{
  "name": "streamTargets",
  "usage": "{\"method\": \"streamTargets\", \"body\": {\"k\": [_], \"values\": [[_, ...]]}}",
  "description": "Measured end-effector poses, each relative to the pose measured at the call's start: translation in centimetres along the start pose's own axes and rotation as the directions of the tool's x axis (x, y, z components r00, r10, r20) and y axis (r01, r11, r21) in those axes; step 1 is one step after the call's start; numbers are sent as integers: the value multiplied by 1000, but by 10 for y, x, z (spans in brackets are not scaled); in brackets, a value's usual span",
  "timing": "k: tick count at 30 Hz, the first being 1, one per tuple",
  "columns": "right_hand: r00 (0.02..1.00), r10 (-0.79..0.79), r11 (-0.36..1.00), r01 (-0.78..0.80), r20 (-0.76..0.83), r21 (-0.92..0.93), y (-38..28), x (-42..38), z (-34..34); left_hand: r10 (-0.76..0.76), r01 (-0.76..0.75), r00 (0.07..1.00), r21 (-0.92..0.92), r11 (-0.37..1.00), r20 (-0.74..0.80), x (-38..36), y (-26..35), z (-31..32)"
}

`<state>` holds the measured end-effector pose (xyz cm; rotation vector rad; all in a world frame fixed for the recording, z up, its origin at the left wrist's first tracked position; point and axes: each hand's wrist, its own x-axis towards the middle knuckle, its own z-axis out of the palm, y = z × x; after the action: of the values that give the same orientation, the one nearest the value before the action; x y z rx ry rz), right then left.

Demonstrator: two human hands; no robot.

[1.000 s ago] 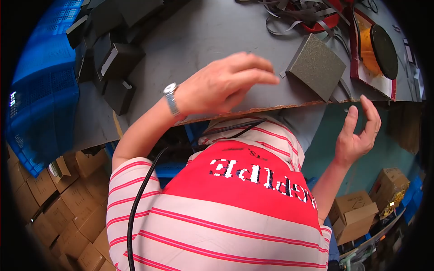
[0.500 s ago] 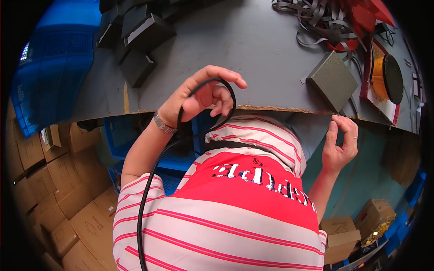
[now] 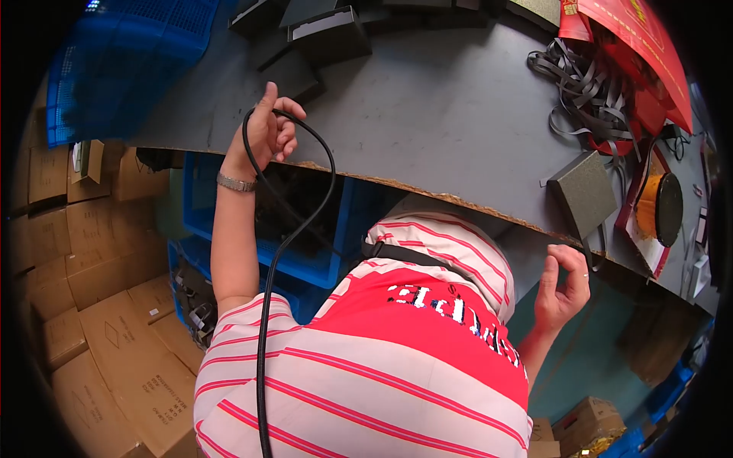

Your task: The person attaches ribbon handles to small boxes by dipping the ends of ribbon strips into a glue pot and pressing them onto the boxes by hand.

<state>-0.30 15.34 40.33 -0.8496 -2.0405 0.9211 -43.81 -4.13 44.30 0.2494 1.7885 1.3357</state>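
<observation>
Over the front edge of the table, my left hand (image 3: 266, 136) is raised with its thumb up and its fingers curled. A black cable (image 3: 330, 172) forms a loop at this hand, crossing the crook between thumb and forefinger, then runs down over the striped shirt. My right hand (image 3: 563, 288) is just in front of the table edge, thumb tip and forefinger tip close together in a pinch; I cannot tell what is between them. Beyond it, a dark grey box (image 3: 583, 195) sits at the edge with a ribbon (image 3: 592, 256) hanging from it.
Grey ribbons (image 3: 588, 95), a red bag (image 3: 637, 46) and an orange spool (image 3: 658, 208) lie to the right on the table (image 3: 427, 99). Open dark boxes (image 3: 330, 38) and a blue crate (image 3: 130, 69) are at the back left. Cardboard cartons (image 3: 122, 351) stack on the left floor.
My left hand has moved left and farther over the table, its thumb now up and the cable loop shifted with it. The view has turned; my right hand keeps its pinched shape.
</observation>
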Motion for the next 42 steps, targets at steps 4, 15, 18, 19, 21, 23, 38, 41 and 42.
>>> {"method": "streamTargets", "body": {"k": [4, 15, 18, 19, 21, 23, 38, 41, 42], "values": [[907, -177, 957, 69, 382, 280, -44, 39, 37, 184, -157, 923, -108, 982, 339, 3, -5, 11], [373, -558, 830, 246, 741, 500, -92, 61, 157, 292, -278, 955, 192, 941, -50, -41, -2, 13], [600, -474, 878, 263, 645, 401, -98, 93, 151, 454, -408, 890, 379, 830, -35, -101, 5, 2], [665, -498, 863, 318, 557, 393, -104, 105, 153, 330, -371, 906, 121, 921, 266, -117, 9, 7], [722, -559, 819, 405, 409, 405, -119, 128, 162, 10, -269, 624, 202, 942, 782, -123, 16, 21], [728, -616, 776, 496, 300, 390, -138, 145, 183, -114, -324, 559, 343, 882, 821, -120, 15, 58], [178, -909, 417, 406, 378, 813, -282, 66, 123, 114, -776, -229, -252, 578, 967, -37, -31, 319], [407, -861, 490, 509, 305, 707, -225, 66, 84, -110, -781, -177, -71, 621, 978, -42, 17, 319], [518, -823, 533, 564, 233, 631, -195, 65, 65, -23, -749, -145, -94, 655, 989, -33, 26, 312]]}}
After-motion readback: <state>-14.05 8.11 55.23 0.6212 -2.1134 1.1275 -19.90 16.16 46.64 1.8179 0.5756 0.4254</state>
